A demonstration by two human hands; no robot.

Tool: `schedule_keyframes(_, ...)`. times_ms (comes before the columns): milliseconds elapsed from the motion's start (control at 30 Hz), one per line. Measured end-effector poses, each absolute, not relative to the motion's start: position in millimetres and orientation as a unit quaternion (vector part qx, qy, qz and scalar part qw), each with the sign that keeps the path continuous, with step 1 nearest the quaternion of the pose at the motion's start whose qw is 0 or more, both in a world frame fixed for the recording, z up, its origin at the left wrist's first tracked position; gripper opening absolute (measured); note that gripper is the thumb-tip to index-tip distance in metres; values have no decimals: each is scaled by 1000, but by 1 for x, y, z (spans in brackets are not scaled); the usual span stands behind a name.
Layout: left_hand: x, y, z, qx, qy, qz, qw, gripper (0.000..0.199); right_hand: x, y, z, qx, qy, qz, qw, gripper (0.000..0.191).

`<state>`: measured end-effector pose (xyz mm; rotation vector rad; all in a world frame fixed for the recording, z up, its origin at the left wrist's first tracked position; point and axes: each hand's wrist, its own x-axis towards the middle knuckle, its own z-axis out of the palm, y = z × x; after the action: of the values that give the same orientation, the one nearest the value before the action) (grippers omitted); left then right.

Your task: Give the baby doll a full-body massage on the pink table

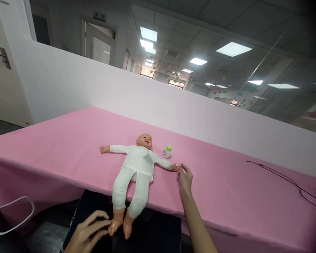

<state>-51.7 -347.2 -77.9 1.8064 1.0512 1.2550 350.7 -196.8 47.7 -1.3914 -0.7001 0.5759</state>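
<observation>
A baby doll [139, 160] with a white cloth body lies on its back on the pink-covered table [76, 140], its arms spread and its feet hanging past the front edge. My right hand [185, 177] is at the doll's hand on the right, fingers bent and the fingertips touching or very close to it; whether they grip it I cannot make out. Beside the doll's foot on the left is my left hand [91, 230], its fingers apart and the tips at the foot. Near the doll's shoulder stands a small bottle [167, 151] with a green cap.
A thin dark cable [281, 174] lies along the table's right side. Behind the table runs a white low wall [158, 102] with glass above it. A white looped object [15, 214] shows at the lower left, and a door [5, 73] stands at the far left.
</observation>
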Motion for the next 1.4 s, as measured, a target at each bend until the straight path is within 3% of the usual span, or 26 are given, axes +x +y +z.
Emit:
schedule_keyframes(100, -77, -326, -35, 721, 391, 500, 278, 27, 336, -271, 40, -549, -462, 377, 586, 47)
schedule_keyframes(167, -89, -300, -7, 704, 429, 510, 246, 26, 325, -320, 17, -480, -562, 541, 401, 52)
schedule_keyframes(233, -95, -262, 13, 662, 499, 515, 217, 30, 308, -356, -20, -440, -558, 633, 307, 54)
schedule_keyframes(300, -98, -217, 25, 648, 560, 476, 199, 41, 281, -372, -62, -461, -496, 631, 378, 58)
schedule_keyframes(367, -99, -173, 29, 660, 603, 428, 135, 53, 249, -373, -98, -434, -414, 659, 453, 78)
schedule_keyframes(433, -101, -138, 28, 663, 639, 380, 88, 62, 218, -365, -118, -395, -336, 671, 529, 80)
schedule_keyframes(500, -105, -116, 26, 683, 644, 334, 86, 54, 197, -356, -123, -352, -299, 690, 558, 77)
schedule_keyframes(600, -112, -104, 26, 702, 624, 316, 134, 28, 187, -354, -116, -322, -287, 705, 563, 73)
schedule_keyframes(667, -116, -104, 28, 685, 601, 364, 194, 24, 194, -360, -114, -333, -257, 699, 578, 69)
schedule_keyframes(867, -108, -107, 40, 528, 511, 527, 427, 45, 226, -393, -111, -381, -201, 618, 658, 71)
schedule_keyframes(967, -90, -109, 45, 436, 473, 596, 480, 52, 235, -401, -96, -405, -270, 522, 700, 71)
schedule_keyframes(1100, -60, -110, 54, 403, 459, 654, 446, 44, 240, -387, -50, -421, -371, 411, 718, 55)
schedule_keyframes(1267, -15, -109, 67, 499, 441, 665, 339, 36, 230, -320, 31, -403, -485, 394, 668, 42)
schedule_keyframes(1400, 21, -118, 63, 651, 396, 570, 308, 28, 207, -247, 62, -410, -513, 429, 620, 55)
